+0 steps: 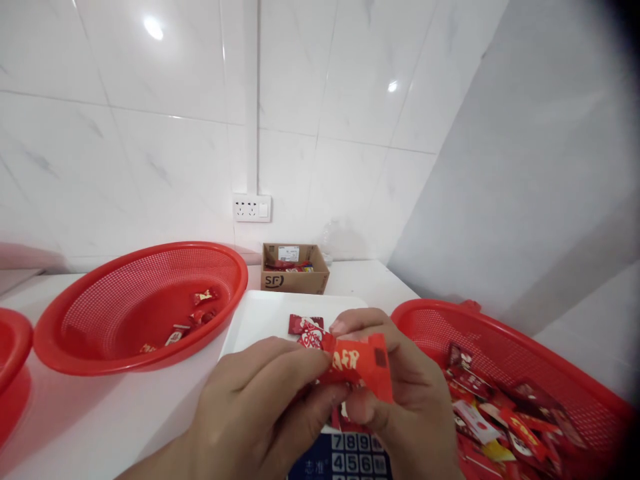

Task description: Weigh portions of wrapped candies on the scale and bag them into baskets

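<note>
Over the white tray of a scale (255, 313), I hold an orange-red wrapped candy (353, 360) with pale lettering. My left hand (265, 393) pinches its left end between thumb and fingers. My right hand (405, 387) is curled around its right side, the thumb below and the fingers behind. Dark red candies with white print (307, 327) show just beyond the fingers; whether they lie on the tray or touch my hand, I cannot tell. Another dark red wrapper peeks out beneath the held candy. Below my hands is the scale's blue keypad (345, 457), partly covered.
A red mesh basket (150, 257) with several candies stands at left, beside a second red basket (13, 347). At right, a red basket (450, 313) holds many mixed candies (505, 420). A cardboard box (295, 283) with packets sits by the tiled wall, below a socket (252, 208).
</note>
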`<state>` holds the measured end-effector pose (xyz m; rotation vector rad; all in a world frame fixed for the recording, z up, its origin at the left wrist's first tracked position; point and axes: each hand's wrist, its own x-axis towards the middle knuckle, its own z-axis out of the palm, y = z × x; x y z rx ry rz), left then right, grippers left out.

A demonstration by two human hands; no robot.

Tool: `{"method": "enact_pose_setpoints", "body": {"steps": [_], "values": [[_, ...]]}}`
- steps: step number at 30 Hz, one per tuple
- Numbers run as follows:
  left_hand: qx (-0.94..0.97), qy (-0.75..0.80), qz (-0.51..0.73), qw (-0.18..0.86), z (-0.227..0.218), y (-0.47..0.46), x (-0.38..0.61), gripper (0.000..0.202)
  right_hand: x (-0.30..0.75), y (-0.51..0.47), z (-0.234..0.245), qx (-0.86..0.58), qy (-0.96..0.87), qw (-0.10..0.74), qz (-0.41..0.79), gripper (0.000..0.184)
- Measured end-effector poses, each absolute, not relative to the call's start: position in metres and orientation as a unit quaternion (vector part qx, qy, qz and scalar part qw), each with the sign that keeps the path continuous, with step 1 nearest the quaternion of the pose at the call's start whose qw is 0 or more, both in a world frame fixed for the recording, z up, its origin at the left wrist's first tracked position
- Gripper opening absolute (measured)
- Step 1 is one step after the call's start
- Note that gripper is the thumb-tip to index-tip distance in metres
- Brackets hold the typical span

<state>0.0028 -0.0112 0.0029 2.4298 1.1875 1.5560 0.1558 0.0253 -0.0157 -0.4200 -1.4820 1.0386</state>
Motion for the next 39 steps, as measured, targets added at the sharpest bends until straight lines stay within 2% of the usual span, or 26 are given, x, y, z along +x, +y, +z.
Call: {"method": "enact_pose_setpoints", "body": {"steps": [8,13,16,23,28,33,39], "values": [[0.789,0.347,0.497,-0.102,0.002,-0.008,0.008,0.010,0.158,0.028,-0.015,-0.159,-0.598,0.574,0.536,0.014],[0.788,0.352,0.489,-0.125,0.000,-0.012,0.006,0.012,0.160,0.027,-0.014,-0.186,-0.595,0.538,0.568,0.020],[0.789,0.358,0.480,-0.140,-0.001,-0.013,0.004,0.013,0.161,0.027,-0.016,-0.188,-0.595,0.544,0.561,0.018],[0.784,0.344,0.494,-0.151,-0.004,-0.009,0.006,0.010,0.156,0.028,-0.017,-0.169,-0.601,0.618,0.478,0.013],[0.773,0.303,0.527,-0.181,-0.011,-0.003,0.005,0.013,0.156,0.027,-0.016,-0.159,-0.609,0.594,0.501,0.016],[0.789,0.330,0.500,-0.140,-0.008,-0.005,0.003,0.010,0.158,0.026,-0.016,-0.181,-0.608,0.613,0.471,0.015],[0.782,0.300,0.528,-0.141,-0.009,-0.004,0.005,0.010,0.158,0.026,-0.018,-0.173,-0.615,0.602,0.480,0.013]]}}
